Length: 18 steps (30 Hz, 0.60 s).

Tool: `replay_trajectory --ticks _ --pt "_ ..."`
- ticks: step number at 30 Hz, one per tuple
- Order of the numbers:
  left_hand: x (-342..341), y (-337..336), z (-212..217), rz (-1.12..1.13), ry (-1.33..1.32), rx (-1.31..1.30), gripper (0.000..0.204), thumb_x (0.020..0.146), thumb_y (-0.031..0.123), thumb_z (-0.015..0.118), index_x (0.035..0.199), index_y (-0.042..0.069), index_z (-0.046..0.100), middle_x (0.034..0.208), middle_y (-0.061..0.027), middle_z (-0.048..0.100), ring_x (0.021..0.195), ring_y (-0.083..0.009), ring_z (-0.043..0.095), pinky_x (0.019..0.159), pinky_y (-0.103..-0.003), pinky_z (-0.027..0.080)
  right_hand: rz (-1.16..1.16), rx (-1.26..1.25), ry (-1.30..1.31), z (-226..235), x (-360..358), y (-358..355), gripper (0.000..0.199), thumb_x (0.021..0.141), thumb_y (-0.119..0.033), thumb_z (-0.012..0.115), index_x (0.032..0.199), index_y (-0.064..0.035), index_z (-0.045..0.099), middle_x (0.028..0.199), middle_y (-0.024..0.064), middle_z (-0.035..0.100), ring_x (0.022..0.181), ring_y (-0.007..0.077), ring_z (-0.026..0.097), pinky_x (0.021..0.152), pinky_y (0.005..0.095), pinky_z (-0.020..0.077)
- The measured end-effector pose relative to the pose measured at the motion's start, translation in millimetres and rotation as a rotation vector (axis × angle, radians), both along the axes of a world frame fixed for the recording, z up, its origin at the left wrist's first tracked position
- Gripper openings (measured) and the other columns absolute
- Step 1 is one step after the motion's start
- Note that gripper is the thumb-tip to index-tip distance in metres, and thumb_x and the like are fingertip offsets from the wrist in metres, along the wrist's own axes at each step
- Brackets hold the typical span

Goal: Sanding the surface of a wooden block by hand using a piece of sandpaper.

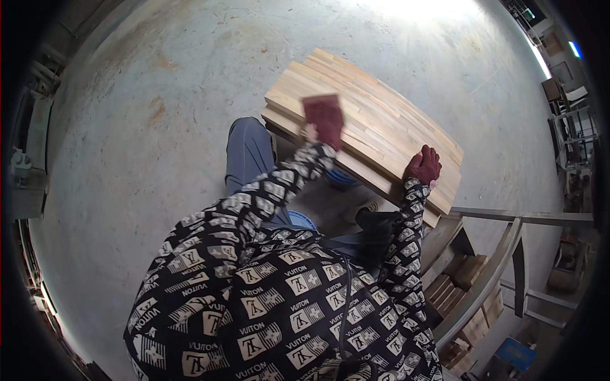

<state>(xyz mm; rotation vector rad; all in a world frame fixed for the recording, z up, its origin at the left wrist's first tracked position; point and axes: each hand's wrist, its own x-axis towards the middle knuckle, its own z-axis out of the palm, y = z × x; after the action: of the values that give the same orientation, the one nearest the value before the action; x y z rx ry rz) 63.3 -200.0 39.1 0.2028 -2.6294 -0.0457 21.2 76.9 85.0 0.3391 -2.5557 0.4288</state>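
Observation:
A stack of pale wooden boards [375, 105], the top one made of glued strips, lies across in front of my knees. My left hand [326, 127], in a dark red glove, is on the left part of the top board and smeared by motion. Under its fingers shows a flat, square-edged dark red sheet [321, 100] that looks like sandpaper; glove and sheet are hard to tell apart. Near the right end of the boards my right hand [424, 165], also in a dark red glove, rests on the wood with its fingers slightly apart, holding nothing.
Blue round objects [302, 219] show beneath me and under the boards. To the right stands a grey metal frame [518, 254] near stacked wood pieces [454, 282]. Machines and shelving [572, 140] line the far right. Grey concrete floor [159, 146] spreads left and ahead.

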Motion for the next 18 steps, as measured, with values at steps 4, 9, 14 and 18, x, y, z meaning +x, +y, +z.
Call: replay_trajectory --ticks 4,9,14,18 --pt "33 116 -5 -0.505 -0.129 0.209 0.048 0.090 0.026 0.054 0.134 0.008 0.052 0.138 -0.0158 0.053 0.132 -0.0376 0.044 0.111 -0.053 0.037 0.024 -0.019 0.013 3 2 -5 0.018 0.085 -0.012 0.052 0.099 -0.0037 0.060 0.096 0.0138 0.060 0.096 0.0343 0.057 0.085 0.0469 0.0436" --pt "29 87 -66 -0.950 -0.016 1.598 0.061 0.094 0.022 0.036 0.155 0.016 0.034 0.162 -0.0124 0.032 0.148 -0.0362 0.029 0.113 -0.053 0.037 0.085 -0.033 -0.052 12 2 -27 0.020 0.084 -0.013 0.052 0.099 -0.0033 0.060 0.097 0.0138 0.060 0.097 0.0342 0.057 0.086 0.0471 0.0433" --pt "-4 -47 -71 -0.473 0.011 1.190 0.060 0.096 0.033 0.038 0.154 0.018 0.035 0.162 -0.0116 0.031 0.149 -0.0349 0.028 0.116 -0.057 0.028 0.035 -0.031 -0.002 4 0 -6 0.019 0.084 -0.012 0.053 0.100 -0.0036 0.061 0.097 0.0138 0.060 0.097 0.0340 0.057 0.085 0.0471 0.0438" --pt "-20 -51 -93 -0.580 0.695 2.061 0.060 0.093 0.038 0.049 0.147 0.014 0.043 0.155 -0.0121 0.040 0.144 -0.0341 0.035 0.120 -0.054 0.023 -0.001 -0.023 0.044 1 -1 5 0.021 0.085 -0.012 0.053 0.102 -0.0039 0.062 0.098 0.0136 0.061 0.098 0.0339 0.057 0.086 0.0468 0.0441"
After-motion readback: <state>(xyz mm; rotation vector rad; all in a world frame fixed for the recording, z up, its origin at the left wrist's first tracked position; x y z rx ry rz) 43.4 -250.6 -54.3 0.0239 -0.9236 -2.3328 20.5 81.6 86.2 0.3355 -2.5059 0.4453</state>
